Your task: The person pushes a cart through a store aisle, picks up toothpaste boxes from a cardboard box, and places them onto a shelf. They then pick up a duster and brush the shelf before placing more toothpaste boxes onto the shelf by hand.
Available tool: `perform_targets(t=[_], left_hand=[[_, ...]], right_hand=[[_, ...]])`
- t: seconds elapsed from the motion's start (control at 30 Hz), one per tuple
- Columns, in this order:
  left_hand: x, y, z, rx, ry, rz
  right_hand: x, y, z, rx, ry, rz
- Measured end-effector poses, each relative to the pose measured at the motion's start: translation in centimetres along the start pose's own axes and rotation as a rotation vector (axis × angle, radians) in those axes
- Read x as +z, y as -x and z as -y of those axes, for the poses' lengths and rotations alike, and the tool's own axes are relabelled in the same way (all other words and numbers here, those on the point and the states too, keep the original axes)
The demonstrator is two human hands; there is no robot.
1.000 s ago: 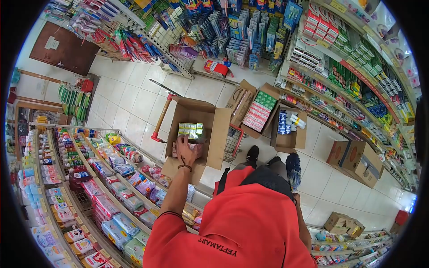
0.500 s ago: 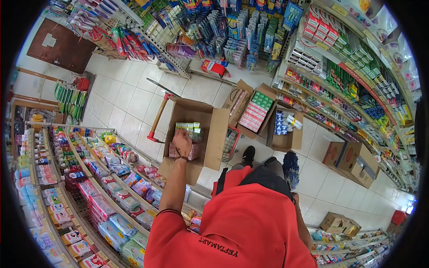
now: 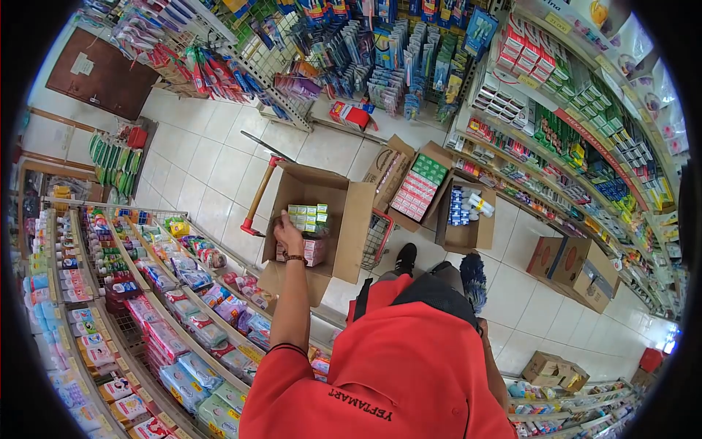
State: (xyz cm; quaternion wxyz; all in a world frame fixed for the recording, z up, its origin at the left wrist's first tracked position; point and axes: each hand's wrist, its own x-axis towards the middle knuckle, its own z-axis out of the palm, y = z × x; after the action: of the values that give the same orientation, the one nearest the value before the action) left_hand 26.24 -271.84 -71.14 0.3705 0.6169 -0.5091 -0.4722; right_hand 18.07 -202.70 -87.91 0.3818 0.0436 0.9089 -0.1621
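Note:
In the head view, my left hand [image 3: 289,235] reaches into an open cardboard carton [image 3: 351,227], its fingers curled round the left edge of a pack of small green-and-yellow boxes [image 3: 308,214]. Pink-and-white boxes [image 3: 311,252] lie lower in the same carton, partly under my hand. My right hand [image 3: 482,324] is by my right hip, mostly hidden behind the red shirt. Just beyond it a blue fluffy duster [image 3: 474,282] sticks out, and the fingers appear closed at its lower end.
The carton rests on a red-handled shopping cart [image 3: 261,194]. Beside it stand a carton of green and pink boxes [image 3: 418,186] and a carton with blue boxes and white bottles [image 3: 464,208]. Stocked shelves [image 3: 197,293] run along the left, with toothbrush racks [image 3: 395,62] ahead. More cartons [image 3: 574,267] stand right.
My left hand has moved left, from over the green-and-yellow boxes to their left edge, leaving more of the pack visible. My right hand and the duster have stayed in place.

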Motion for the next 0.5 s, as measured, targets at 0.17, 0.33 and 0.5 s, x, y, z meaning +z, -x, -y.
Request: perform_targets(t=[0.17, 0.33, 0.5], left_hand=[[-0.8, 1.9, -1.0, 0.482, -0.812, 0.217], [-1.1, 0.6, 0.3, 0.434, -0.912, 0.231], [-1.3, 0.0, 1.4, 0.772, -0.922, -0.067]], right_hand=[[1.9, -1.7, -1.6, 0.143, -0.028, 0.037], [2.7, -3.1, -3.0, 0.11, -0.015, 0.034], [2.4, -2.8, -2.7, 0.122, -0.051, -0.008]])
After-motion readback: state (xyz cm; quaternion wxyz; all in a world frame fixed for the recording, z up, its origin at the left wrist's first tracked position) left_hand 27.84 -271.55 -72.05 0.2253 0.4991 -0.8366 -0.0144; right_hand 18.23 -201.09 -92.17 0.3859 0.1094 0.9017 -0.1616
